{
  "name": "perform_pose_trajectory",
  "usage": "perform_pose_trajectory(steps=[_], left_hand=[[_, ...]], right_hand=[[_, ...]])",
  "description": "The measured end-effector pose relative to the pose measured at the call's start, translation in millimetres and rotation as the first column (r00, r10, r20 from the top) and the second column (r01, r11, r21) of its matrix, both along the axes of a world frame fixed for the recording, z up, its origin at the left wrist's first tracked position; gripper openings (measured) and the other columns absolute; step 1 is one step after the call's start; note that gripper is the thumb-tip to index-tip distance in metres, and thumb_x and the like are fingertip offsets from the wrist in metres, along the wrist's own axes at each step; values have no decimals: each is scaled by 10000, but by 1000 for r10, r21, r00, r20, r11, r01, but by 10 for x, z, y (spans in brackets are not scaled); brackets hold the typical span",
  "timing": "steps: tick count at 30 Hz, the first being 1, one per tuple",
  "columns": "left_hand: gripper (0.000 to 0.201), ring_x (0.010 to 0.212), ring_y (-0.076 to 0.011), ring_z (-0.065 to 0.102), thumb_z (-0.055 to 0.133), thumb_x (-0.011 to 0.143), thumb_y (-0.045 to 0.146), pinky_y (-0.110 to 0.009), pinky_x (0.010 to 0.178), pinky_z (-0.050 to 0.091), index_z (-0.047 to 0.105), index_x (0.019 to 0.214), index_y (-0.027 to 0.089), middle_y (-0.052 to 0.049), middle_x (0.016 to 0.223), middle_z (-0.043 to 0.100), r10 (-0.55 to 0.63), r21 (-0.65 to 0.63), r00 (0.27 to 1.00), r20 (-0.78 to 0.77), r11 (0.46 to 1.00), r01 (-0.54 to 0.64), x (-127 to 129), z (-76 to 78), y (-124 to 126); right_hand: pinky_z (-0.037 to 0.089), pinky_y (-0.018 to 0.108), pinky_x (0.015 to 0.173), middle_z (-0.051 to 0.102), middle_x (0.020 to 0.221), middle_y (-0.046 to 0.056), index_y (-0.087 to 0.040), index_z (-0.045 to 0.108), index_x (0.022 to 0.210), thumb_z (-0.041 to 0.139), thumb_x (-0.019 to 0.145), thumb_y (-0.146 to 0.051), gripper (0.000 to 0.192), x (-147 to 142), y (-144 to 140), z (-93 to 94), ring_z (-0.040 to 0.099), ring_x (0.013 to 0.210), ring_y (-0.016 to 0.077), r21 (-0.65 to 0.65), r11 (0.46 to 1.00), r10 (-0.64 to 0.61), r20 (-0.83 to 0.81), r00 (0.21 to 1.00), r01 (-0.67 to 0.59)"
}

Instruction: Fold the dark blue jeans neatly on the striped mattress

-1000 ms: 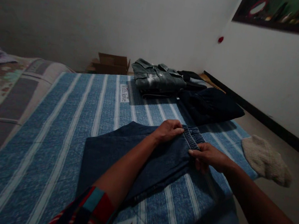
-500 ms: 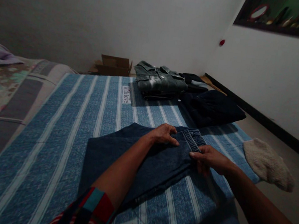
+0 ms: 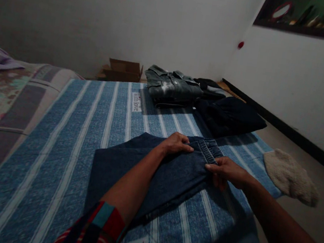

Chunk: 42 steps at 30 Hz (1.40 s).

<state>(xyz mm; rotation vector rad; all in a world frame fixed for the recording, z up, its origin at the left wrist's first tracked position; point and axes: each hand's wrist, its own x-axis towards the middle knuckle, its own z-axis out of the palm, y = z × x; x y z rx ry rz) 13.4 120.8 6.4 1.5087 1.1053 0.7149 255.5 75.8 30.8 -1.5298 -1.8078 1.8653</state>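
— The jeans: dark matt denim, ribbed at the waistband?
— Yes. The bedspread is coarse woven cloth, striped; the folded jacket is faded denim.
— The box?
— Plain matt cardboard.

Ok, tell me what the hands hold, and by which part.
The right hand pinches the jeans at the waistband edge; the left hand lies flat on them.

A dim room with plain white walls and a bed covered in a blue striped sheet

The blue and white striped bed sheet fills the lower left of the frame. The plain white walls meet at upper right, where a dark-framed shelf opening sits. A brown cardboard box stands at centre, against the wall. The grey floor with a black skirting board is at right.
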Motion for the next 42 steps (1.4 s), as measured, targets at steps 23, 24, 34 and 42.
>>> perform_pose_trajectory(steps=[23,24,34,42], left_hand=[[143,547,-97,472,689,611,269,-225,515,330,598,609,160,57,560,522,27,128,998,-52,992,-20,45,16,-67],[138,542,-95,468,687,614,264,-226,515,328,596,609,160,57,558,520,27,131,998,-53,991,-20,44,13,-67],[131,541,-97,459,683,615,257,-229,521,322,595,620,161,59,555,505,29,126,998,-50,992,-22,50,18,-84],[122,540,-95,465,685,616,246,-228,521,330,600,615,159,61,551,510,25,135,998,-60,991,-16,51,25,-91]], right_hand=[[373,290,553,661,697,75,-218,697,723,569,781,-588,396,-267,205,393,613,677,221,643,730,-220,543,810,-232],[381,297,577,681,742,83,-226,718,793,579,782,-565,366,-310,253,398,624,715,236,670,701,-252,553,794,-244],[455,283,709,729,883,49,-242,749,967,530,703,-130,361,-368,566,310,650,803,212,700,697,-151,357,922,-156],[412,231,523,629,638,-14,-178,740,955,645,677,-290,313,-222,710,217,532,549,115,490,866,68,90,994,-104]])
